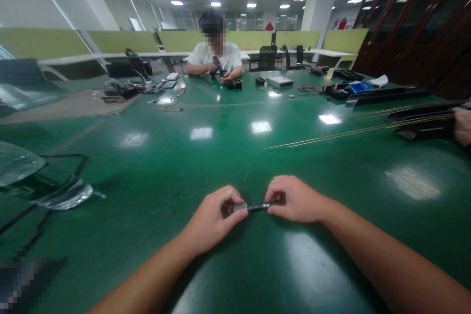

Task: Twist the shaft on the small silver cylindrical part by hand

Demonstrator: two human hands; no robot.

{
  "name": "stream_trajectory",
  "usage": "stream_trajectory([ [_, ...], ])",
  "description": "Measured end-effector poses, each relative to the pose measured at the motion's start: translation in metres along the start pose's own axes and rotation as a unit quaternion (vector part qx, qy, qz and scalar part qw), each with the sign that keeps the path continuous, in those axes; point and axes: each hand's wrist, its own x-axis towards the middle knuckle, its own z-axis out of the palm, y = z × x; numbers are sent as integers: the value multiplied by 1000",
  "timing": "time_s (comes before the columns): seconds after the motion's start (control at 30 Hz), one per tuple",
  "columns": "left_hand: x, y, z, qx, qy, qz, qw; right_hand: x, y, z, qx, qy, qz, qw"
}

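Note:
Low over the green table (165,157), both hands meet at a small grey cylinder with a thin dark shaft (255,207). My left hand (215,216) pinches the thicker grey end between thumb and fingers. At the other end, my right hand (294,198) grips the shaft's shiny tip with its thumb and fingertips. The piece lies roughly level between the two hands. Its exact kind is too small to tell, and the fingers cover both ends.
Across the table a person in a white shirt (231,54) holds a dark tool (219,66). Clear plastic packaging (68,194) lies left. Thin brass-coloured rods (349,132) stretch in from the right, near another person's hand (462,125). Electronics and cables (123,89) clutter the far left.

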Motion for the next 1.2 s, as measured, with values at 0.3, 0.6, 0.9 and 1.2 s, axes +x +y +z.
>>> stream_trajectory([
  [0.3, 0, 1, 0, 8, 2, -5, 1000, -3, 7, -10, 15, -16, 28, 999],
  [0.6, 1, 4, 0, 6, 1, -10, 1000, -5, 21, -21, 73, -43, 57, 995],
  [0.9, 1, 4, 1, 16, 8, 0, 1000, 2, 7, -5, 42, -32, -20, 998],
  [1.2, 1, 4, 2, -6, 27, 4, 1000, 17, -16, 33, 1, 60, -74, 995],
])
